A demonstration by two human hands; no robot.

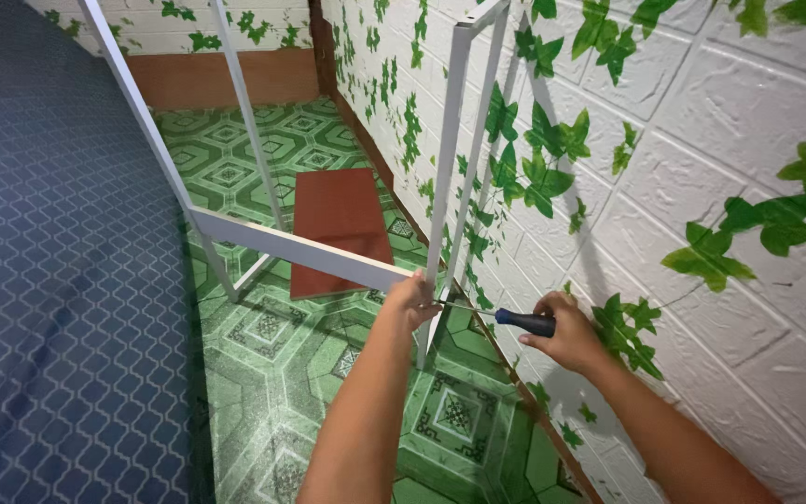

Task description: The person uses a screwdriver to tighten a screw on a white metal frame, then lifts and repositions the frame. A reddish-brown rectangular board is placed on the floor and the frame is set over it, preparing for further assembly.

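Black and blue plastic fills my right hand (566, 331): it is wrapped tight around the handle of a screwdriver (524, 322), whose thin shaft runs level to the left toward the joint of a white metal frame (328, 257). My left hand (412, 299) is closed over that joint, where the sloping crossbar meets the upright post (447, 168), fingers curled on the bar's end and steadying it. As I judge it, I am driving or seating a screw at this corner, so the step in hand is fastening the crossbar to the post; what comes next would call for keeping the shaft square to the post and the bar pressed hard in place while I turn. The frame stands on green patterned floor tiles (282, 355), just beside a wall (720, 140) of white brick relief with green ivy leaves, and a reddish-brown board (340, 229) lies flat on the tiles behind the crossbar. A dark blue quilted surface (48, 261) with a lattice pattern fills the left side. My left fingers cover the screwdriver's tip and the screw itself, so I cannot tell whether the tip is seated or how far the screw is in. The post's top and the frame's far legs run out of the picture or blur into the wall, and both my elbows are cut off below.
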